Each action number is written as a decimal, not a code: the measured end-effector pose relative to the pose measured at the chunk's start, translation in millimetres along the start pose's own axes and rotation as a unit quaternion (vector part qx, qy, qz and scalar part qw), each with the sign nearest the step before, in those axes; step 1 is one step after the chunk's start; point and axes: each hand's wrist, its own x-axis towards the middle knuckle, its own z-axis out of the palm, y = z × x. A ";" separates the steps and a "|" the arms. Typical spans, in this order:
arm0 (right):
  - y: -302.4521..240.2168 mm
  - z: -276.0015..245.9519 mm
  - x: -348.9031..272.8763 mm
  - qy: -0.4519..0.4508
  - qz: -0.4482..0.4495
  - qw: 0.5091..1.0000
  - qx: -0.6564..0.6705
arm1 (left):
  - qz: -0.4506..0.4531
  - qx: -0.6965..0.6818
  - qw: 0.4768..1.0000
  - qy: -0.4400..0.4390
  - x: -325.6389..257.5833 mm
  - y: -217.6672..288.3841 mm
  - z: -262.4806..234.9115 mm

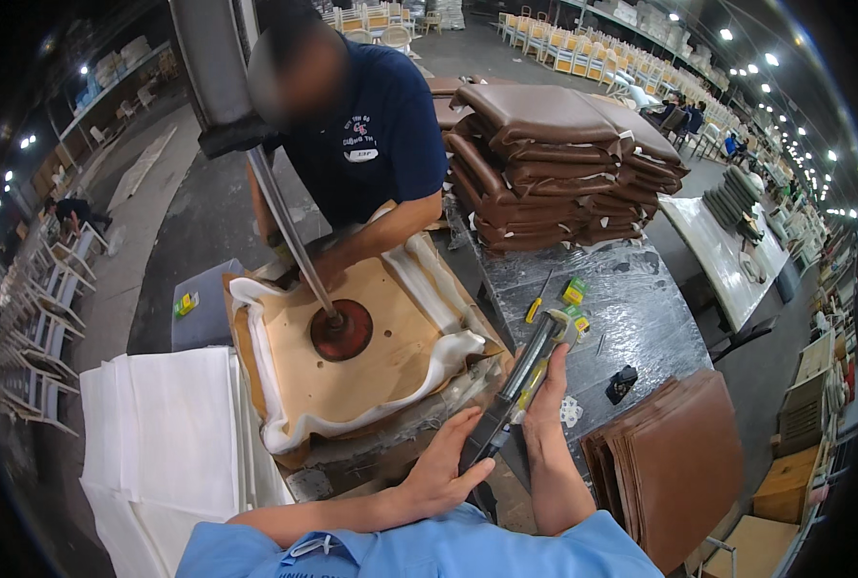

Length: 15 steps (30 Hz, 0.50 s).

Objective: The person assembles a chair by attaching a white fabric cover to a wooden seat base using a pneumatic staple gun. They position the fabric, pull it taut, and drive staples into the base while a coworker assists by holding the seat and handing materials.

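Note:
In front of my chest a dark staple gun (517, 393) with a long metal magazine is tilted up to the right. My left hand (446, 457) is wrapped around its lower end. My right hand (547, 387) grips the upper end, and something yellow shows beside those fingers. To the left of the tool lies a wooden seat panel (361, 378) with white padding and brown covering around its edges. A round red press pad (341, 330) on a metal rod (289, 223) rests on the panel. A co-worker's arm (385, 234) reaches over the panel's far side.
White sheets (164, 424) are stacked at the left. Brown upholstered seats (544, 159) are piled at the back of the plastic-covered table (631, 299), which also bears yellow-green boxes (573, 291), a yellow-handled screwdriver (535, 306) and a black object (621, 384). Brown sheets (684, 453) lie at the near right.

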 end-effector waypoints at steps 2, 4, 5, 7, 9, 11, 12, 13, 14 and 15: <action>-8.9 -2.7 1.6 0.023 -0.027 0.999 -0.035 | -0.004 0.002 1.000 -0.011 5.2 4.8 0.8; -16.9 15.3 -1.8 0.054 -0.050 0.995 -0.071 | 0.009 0.020 1.000 -0.006 6.5 0.5 -0.2; -23.9 24.0 -0.1 0.071 -0.058 0.992 -0.088 | 0.009 0.016 1.000 -0.008 10.5 0.3 -1.3; -37.9 36.3 1.5 0.095 -0.071 0.988 -0.095 | 0.007 -0.005 1.000 -0.020 23.4 11.4 0.3; -42.2 31.2 1.6 0.057 -0.060 0.988 -0.129 | 0.007 -0.025 1.000 -0.007 19.5 13.2 6.5; -48.2 27.8 1.3 0.040 -0.049 0.987 -0.147 | -0.003 -0.041 0.999 -0.008 21.5 15.0 6.9; -51.0 20.1 2.1 0.058 -0.055 0.985 -0.150 | -0.016 -0.053 0.998 -0.020 26.8 17.7 7.2; -53.1 13.3 5.9 0.077 -0.063 0.983 -0.153 | -0.028 -0.065 0.997 -0.033 32.2 20.4 7.9; -56.1 5.4 6.1 0.096 -0.071 0.981 -0.156 | -0.040 -0.077 0.995 -0.047 35.3 21.9 10.3; -50.1 10.0 6.2 0.085 -0.042 0.985 -0.142 | 0.005 -0.010 1.000 -0.018 30.1 6.0 14.0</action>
